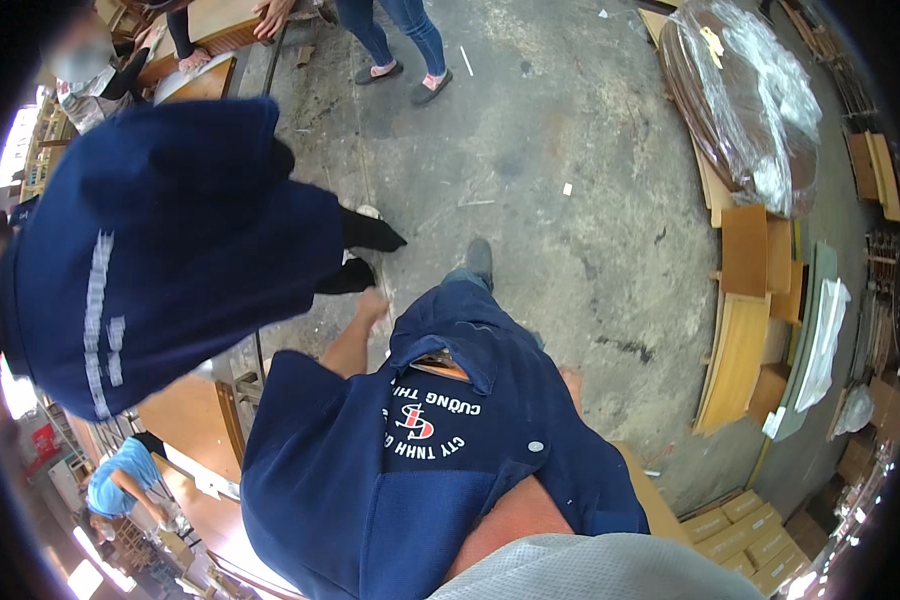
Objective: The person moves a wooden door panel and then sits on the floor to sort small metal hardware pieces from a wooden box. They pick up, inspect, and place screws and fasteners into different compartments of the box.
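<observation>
My left hand (pixel 373 304) hangs beside my dark blue work shirt (pixel 310 480), blurred, with its fingers hard to make out; nothing shows in it. It is nearest to the dark trouser legs and shoes of a co-worker in a navy jacket (pixel 170 250), who stands close on my left. Only a sliver of my right hand (pixel 571 384) shows past the right side of my shirt, and its fingers are hidden. In my shirt's chest pocket sits a small orange-brown item (pixel 440 370). One of my shoes (pixel 480 258) is out in front on the concrete floor.
Wooden workbenches (pixel 192 425) run along the left, with a person in light blue (pixel 125 478) behind. People stand at a table at the far left. On the right are a plastic-wrapped stack of round brown panels (pixel 705 105), leaning boards (pixel 735 360) and stacked cartons (pixel 740 530).
</observation>
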Action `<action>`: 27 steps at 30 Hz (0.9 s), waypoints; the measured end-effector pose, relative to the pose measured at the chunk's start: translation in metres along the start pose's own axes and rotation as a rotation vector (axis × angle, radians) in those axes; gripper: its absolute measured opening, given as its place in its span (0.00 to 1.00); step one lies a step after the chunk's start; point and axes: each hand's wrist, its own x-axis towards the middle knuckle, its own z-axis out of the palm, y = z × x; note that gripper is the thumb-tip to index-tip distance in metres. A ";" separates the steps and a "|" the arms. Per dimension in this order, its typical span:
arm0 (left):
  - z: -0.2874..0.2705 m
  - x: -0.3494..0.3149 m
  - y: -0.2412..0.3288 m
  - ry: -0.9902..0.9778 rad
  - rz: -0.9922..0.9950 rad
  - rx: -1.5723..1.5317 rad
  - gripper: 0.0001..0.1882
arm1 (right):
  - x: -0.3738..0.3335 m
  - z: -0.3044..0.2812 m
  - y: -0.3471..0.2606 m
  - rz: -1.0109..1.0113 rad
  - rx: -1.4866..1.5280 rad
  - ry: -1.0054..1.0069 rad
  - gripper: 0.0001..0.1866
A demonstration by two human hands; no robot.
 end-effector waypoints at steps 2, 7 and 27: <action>-0.017 0.057 0.125 0.116 0.272 0.115 0.17 | 0.019 -0.029 -0.030 0.176 0.211 0.011 0.06; -0.079 0.141 0.438 0.129 0.817 -0.029 0.15 | 0.130 -0.090 -0.148 0.402 0.610 0.220 0.13; -0.233 0.421 0.619 -0.088 -0.244 -0.256 0.11 | 0.774 -0.419 -0.698 -0.042 0.255 0.139 0.12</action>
